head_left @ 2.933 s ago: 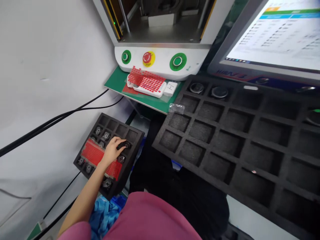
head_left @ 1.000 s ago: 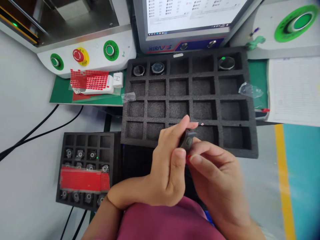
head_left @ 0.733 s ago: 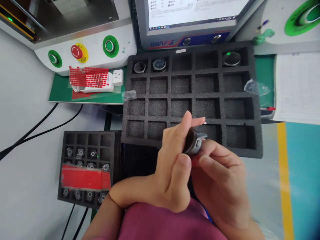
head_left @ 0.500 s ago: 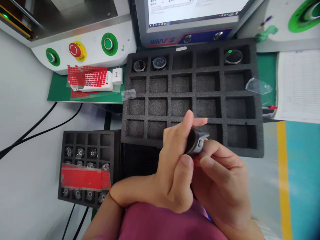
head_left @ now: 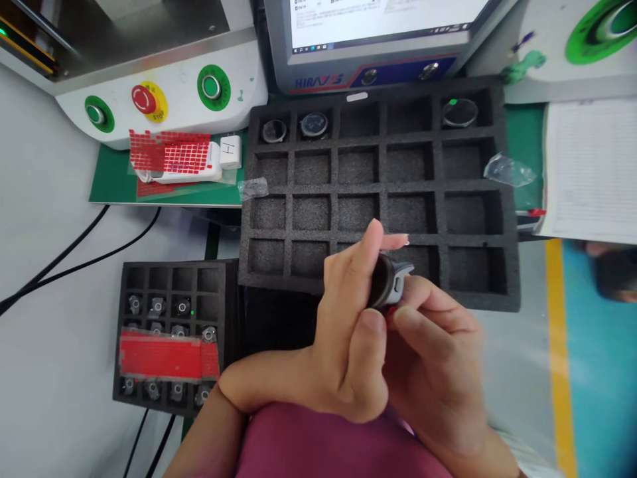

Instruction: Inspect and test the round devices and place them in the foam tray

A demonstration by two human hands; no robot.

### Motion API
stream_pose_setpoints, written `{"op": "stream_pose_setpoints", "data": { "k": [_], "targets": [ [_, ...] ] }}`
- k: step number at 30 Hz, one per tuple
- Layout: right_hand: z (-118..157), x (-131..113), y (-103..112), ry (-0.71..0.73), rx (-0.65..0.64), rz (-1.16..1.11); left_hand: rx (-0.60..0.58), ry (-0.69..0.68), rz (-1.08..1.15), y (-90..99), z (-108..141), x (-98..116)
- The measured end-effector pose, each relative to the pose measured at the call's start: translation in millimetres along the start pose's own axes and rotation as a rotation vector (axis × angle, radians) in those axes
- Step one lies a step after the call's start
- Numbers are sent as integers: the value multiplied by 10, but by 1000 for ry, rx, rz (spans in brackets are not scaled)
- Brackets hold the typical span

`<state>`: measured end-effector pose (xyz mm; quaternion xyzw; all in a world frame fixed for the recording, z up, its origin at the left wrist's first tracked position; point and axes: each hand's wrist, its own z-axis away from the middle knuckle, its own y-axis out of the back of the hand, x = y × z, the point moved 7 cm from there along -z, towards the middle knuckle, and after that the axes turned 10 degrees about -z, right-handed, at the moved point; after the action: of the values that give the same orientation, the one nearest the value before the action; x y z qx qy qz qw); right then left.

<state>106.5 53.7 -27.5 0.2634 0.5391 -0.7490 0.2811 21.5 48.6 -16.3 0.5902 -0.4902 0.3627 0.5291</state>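
Observation:
My left hand [head_left: 343, 332] and my right hand [head_left: 438, 358] meet in front of me around a small dark round watch body [head_left: 387, 282] with a grey side. The left fingers pinch it from the left and the right fingertips press on its right edge, with a bit of red at the right fingertips. Both hands hover over the near edge of a large black foam tray [head_left: 378, 189]. That tray holds three round watch bodies [head_left: 313, 124] in its far row. A small black foam tray [head_left: 174, 332] of small parts lies at lower left, with a red sticker sheet [head_left: 166, 358] across it.
A white machine base with a red stop button [head_left: 144, 99] and green buttons [head_left: 211, 87] stands at the far left. A monitor [head_left: 368, 26] is behind the large tray. A white box with red stickers [head_left: 174, 156], a paper sheet [head_left: 592, 169], clear film scraps [head_left: 507, 169] and black cables [head_left: 74, 255] lie around.
Earlier my left hand was reaching into the small tray at the left. Since then both hands have come together on the watch body, which has been turned slightly; the view shifted a little.

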Motion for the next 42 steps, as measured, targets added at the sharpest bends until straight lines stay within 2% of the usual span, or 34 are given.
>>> {"op": "stream_pose_setpoints", "data": {
  "k": [3,9,12,16,20,23,25,29,31,33,38,40,42],
  "targets": [
    [-7,-7,-13,40,14,19,2,-3,16,18,-15,13],
    [6,11,-80,142,13,-42,-44,104,67,61,-5,-34],
    [-24,54,-125,148,-29,-141,21,126,132,86,-28,-99],
    [-90,106,-122,152,-9,-229,122,134,193,85,-92,-126],
    [-184,134,-97,176,-1,-308,144,140,183,99,-145,-112],
    [-231,135,-52,175,-7,-283,92,180,161,74,-172,-159],
    [-204,102,-11,198,-10,-214,108,208,209,66,-178,-189],
    [-78,-82,150,399,59,-86,155,266,415,41,-226,-242],
    [-47,-168,246,495,134,-13,131,276,457,34,-269,-258],
    [-59,-196,274,503,143,52,86,294,451,31,-283,-274],
    [-116,-51,207,251,2,67,-93,265,364,-6,-208,-223],
    [-107,-30,207,218,-11,105,-165,215,253,-9,-180,-170],
    [-91,-50,197,245,-35,149,-222,160,126,0,-162,-117]
  ]
}}
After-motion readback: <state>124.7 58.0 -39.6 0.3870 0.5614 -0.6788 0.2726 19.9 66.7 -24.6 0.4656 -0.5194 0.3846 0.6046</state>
